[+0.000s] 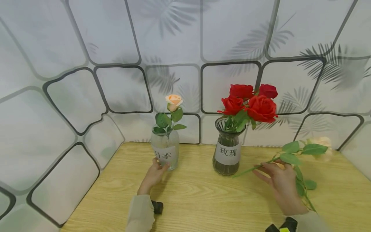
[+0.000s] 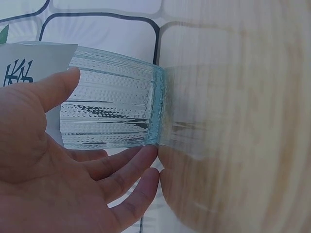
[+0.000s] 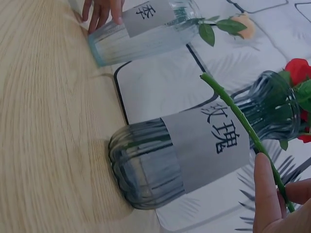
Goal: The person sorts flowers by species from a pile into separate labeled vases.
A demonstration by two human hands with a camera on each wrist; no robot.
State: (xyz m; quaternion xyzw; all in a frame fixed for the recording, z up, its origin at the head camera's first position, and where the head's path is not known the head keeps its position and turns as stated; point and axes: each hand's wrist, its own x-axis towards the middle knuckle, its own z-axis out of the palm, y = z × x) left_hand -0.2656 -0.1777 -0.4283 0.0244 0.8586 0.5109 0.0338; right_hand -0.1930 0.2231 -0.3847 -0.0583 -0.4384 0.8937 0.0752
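My left hand (image 1: 154, 175) holds a clear glass vase (image 2: 112, 104) low on its side, thumb over the white label (image 1: 166, 155) and fingers round the far side. A single peach rose (image 1: 174, 102) with green leaves stands in that vase. Off to the right, my right hand (image 1: 283, 181) pinches the green stem (image 3: 245, 124) of a pale, cream-coloured rose (image 1: 321, 146) between thumb and fingers. Its cut end points left, close by the base of a dark glass vase (image 3: 146, 162). Several red roses (image 1: 262, 109) fill this darker vase, which also wears a label (image 1: 228, 154).
Both vases stand on a light wooden table (image 1: 191, 199) near its back edge. Another green stem with leaves (image 1: 310, 184) lies on the table beyond my right hand. A patterned cloth wall (image 1: 176, 42) rises behind and on the left.
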